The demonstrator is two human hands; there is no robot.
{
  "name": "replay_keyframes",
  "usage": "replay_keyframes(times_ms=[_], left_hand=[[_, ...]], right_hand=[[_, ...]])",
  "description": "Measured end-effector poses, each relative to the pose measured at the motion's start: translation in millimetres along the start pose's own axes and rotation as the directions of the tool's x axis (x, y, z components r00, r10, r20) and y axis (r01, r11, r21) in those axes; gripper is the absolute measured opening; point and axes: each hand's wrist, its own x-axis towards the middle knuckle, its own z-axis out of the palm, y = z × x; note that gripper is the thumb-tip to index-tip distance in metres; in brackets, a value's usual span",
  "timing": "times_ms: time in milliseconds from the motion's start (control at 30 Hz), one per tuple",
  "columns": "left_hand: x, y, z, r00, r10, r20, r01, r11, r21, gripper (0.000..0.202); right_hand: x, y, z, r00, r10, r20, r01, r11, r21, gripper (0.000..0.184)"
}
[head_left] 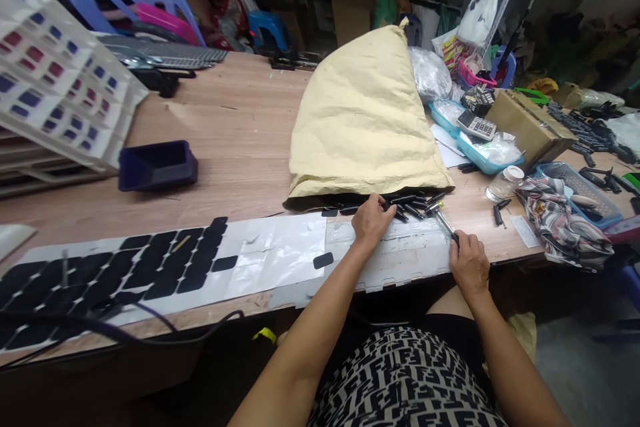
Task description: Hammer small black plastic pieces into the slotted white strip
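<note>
My right hand (pixel 469 265) is wrapped round the handle of a small hammer (pixel 443 219). Its metal head has a yellowish face and points away from me, beside the loose black parts. My left hand (pixel 371 221) reaches to the pile of slim black plastic parts (pixel 413 208), its fingers drawn together on one of them; the fingertips partly hide it. The pile lies at the mouth of a large cream sack (pixel 367 113), which rests on the table. Below both hands lies a flat, pale, tape-covered board (pixel 400 257) along the table edge.
On the left, a white sheet (pixel 275 250) carries rows of black rounded pads (pixel 165 260). Beyond it are a dark blue tray (pixel 158 167) and a white crate (pixel 65 80). On the right stand a jar (pixel 504 183), a patterned cloth (pixel 560 220), blue baskets (pixel 583 193) and a cardboard box (pixel 530 127).
</note>
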Motion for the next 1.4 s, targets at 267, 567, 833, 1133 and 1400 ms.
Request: replay_keyframes(times_ms=[267,567,833,1133,1400], left_hand=[[-38,-66,-14.6,0.990,0.137,0.031,-0.132,0.983,-0.124,0.029],[-24,-50,10.8,0.925,0.369,0.087,-0.347,0.916,-0.200,0.049],[-25,-55,13.0,0.920,0.385,0.077,-0.363,0.909,-0.202,0.050],[-26,-50,8.9,0.924,0.374,0.086,-0.353,0.916,-0.189,0.053],[-25,-51,7.4,0.924,0.369,0.102,-0.348,0.921,-0.179,0.045]], right_hand=[[-1,7,-11,0.986,0.108,0.131,-0.151,0.906,0.395,0.032],[-12,-34,-51,0.934,0.053,0.354,-0.320,0.569,0.758,0.038],[-14,-51,-46,0.917,0.020,0.399,-0.338,0.571,0.748,0.038],[-14,-60,-52,0.899,0.008,0.437,-0.370,0.546,0.752,0.042],[-10,-49,-40,0.906,0.009,0.423,-0.349,0.583,0.734,0.037]])
